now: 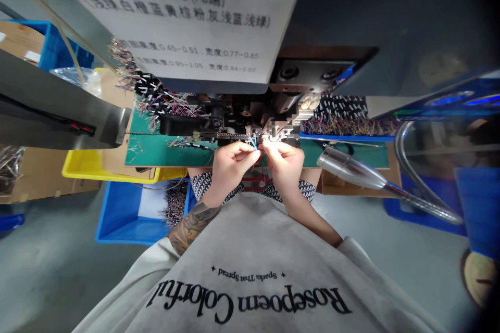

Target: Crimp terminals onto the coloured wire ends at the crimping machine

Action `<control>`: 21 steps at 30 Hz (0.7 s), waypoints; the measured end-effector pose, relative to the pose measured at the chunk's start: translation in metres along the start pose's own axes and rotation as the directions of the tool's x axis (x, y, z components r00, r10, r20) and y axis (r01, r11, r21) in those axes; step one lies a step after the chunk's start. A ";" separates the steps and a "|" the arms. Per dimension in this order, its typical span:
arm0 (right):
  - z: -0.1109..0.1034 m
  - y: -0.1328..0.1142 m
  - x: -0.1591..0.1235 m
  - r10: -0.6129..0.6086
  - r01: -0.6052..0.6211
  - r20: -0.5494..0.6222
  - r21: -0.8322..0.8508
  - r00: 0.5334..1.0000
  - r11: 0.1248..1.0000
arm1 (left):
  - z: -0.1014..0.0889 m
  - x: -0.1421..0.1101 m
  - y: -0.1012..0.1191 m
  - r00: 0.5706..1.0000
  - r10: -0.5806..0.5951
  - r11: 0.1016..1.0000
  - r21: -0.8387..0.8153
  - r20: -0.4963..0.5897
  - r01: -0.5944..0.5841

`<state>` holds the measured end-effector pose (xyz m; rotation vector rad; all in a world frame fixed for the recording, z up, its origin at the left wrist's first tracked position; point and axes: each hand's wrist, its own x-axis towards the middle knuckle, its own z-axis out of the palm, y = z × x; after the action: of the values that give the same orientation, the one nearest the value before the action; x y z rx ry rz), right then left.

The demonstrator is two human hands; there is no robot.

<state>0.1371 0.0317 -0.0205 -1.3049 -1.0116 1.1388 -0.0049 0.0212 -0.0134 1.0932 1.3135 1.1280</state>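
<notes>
where the frame is lowest, a pale grey shirt [250, 250] with dark lettering that reads upside down fills the centre. above it, the left hand [235, 165] and the right hand [287, 166] meet near the middle of the frame, the left forearm tattooed. the left hand's grip is closed, thumb against forefinger, on thin wires [253, 143], blue and white ones among them. their visible long axis slants from upper left to lower right, upper ends toward the machine [253, 106] and lower ends at the fingertips. the right hand's fingertips are at the machine's bright metal parts, just beside the left; i cannot tell how far its grip is closed or whether it has hold of a wire.

both hands are at the near edge of a green desk [172, 156]. lower left of it are a yellow bin [84, 164] and a blue bin [125, 218] with wire bundles inside; right of centre, a silver lamp [351, 167] on a flexible neck points up and left.

beyond the hands, dark-sleeved wire bundles lie at left [156, 96] and right [339, 114] of the machine, and a printed sheet [175, 21] covers much of its upper left.
</notes>
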 end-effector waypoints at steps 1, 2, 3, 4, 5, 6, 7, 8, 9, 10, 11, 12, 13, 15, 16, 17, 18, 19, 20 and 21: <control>0.000 0.001 0.000 -0.007 0.008 0.012 -0.010 1.000 1.000 | 0.000 0.000 -0.001 1.000 0.000 1.000 0.000 0.000 0.000; 0.000 0.002 -0.001 -0.011 0.011 0.025 -0.017 1.000 1.000 | 0.000 0.000 -0.001 1.000 -0.002 1.000 -0.002 0.000 0.002; 0.000 0.004 -0.001 -0.012 0.013 0.036 -0.020 0.999 1.000 | 0.000 0.000 -0.002 1.000 -0.004 1.000 -0.004 0.003 0.004; -0.001 0.005 -0.002 -0.008 0.009 0.046 -0.026 0.999 1.000 | 0.000 0.000 -0.002 1.000 -0.009 1.000 -0.006 0.007 0.009; -0.001 0.006 -0.002 -0.005 0.007 0.049 -0.034 0.999 0.999 | 0.001 0.000 -0.002 1.000 -0.013 1.000 -0.006 0.011 0.013; -0.001 0.006 -0.003 -0.005 0.007 0.046 -0.044 0.999 0.999 | 0.001 0.000 -0.002 1.000 -0.019 1.000 -0.007 0.015 0.019; -0.001 0.006 -0.003 -0.007 0.009 0.036 -0.051 0.999 0.999 | 0.001 0.000 -0.002 1.000 -0.023 1.000 -0.010 0.019 0.023; -0.001 0.005 -0.003 -0.010 0.012 0.024 -0.054 1.000 0.999 | 0.001 0.000 -0.001 0.999 -0.026 1.000 -0.016 0.023 0.027; -0.001 0.004 -0.003 -0.013 0.014 0.012 -0.048 1.000 0.999 | 0.002 -0.001 0.000 0.999 -0.027 0.999 -0.026 0.027 0.028; -0.001 0.003 -0.003 -0.015 0.015 0.001 -0.032 1.000 0.999 | 0.002 -0.001 0.001 0.999 -0.026 0.999 -0.036 0.031 0.027; -0.001 0.002 -0.003 -0.013 0.013 -0.004 -0.010 1.000 1.000 | 0.002 -0.001 0.001 0.999 -0.024 0.999 -0.044 0.034 0.026; -0.001 0.002 -0.002 -0.005 0.005 -0.001 0.012 1.000 1.000 | 0.002 -0.001 0.002 0.999 -0.021 0.999 -0.047 0.036 0.023; -0.001 0.002 -0.001 0.005 -0.005 0.004 0.032 1.000 0.999 | 0.002 -0.001 0.003 0.999 -0.017 0.999 -0.047 0.034 0.018; 0.000 0.003 0.000 0.030 -0.030 0.015 0.050 0.999 0.998 | 0.002 -0.001 0.002 1.000 -0.006 0.999 -0.039 0.026 0.007; 0.000 0.003 0.001 0.040 -0.040 0.016 0.047 0.999 0.998 | 0.002 -0.001 0.002 1.000 -0.004 0.999 -0.035 0.022 0.004; 0.000 0.004 0.001 0.045 -0.045 0.015 0.039 0.999 0.998 | 0.002 0.000 0.001 1.000 -0.003 1.000 -0.031 0.017 0.003; 0.000 0.005 0.001 0.045 -0.045 0.012 0.031 0.999 0.999 | 0.001 0.000 0.000 1.000 -0.004 1.000 -0.027 0.013 0.004; -0.001 0.005 0.001 0.040 -0.040 0.012 0.024 0.999 0.999 | 0.001 0.000 0.000 1.000 -0.006 1.000 -0.024 0.009 0.006; -0.001 0.006 0.001 0.033 -0.033 0.013 0.021 0.999 0.999 | 0.001 0.000 -0.001 1.000 -0.007 1.000 -0.021 0.007 0.007; -0.001 0.006 0.001 0.024 -0.025 0.016 0.023 1.000 0.999 | 0.001 0.000 -0.002 1.000 -0.007 1.000 -0.020 0.005 0.007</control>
<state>0.1379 0.0319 -0.0264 -1.2946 -0.9933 1.1780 -0.0040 0.0215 -0.0151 1.0755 1.2989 1.1299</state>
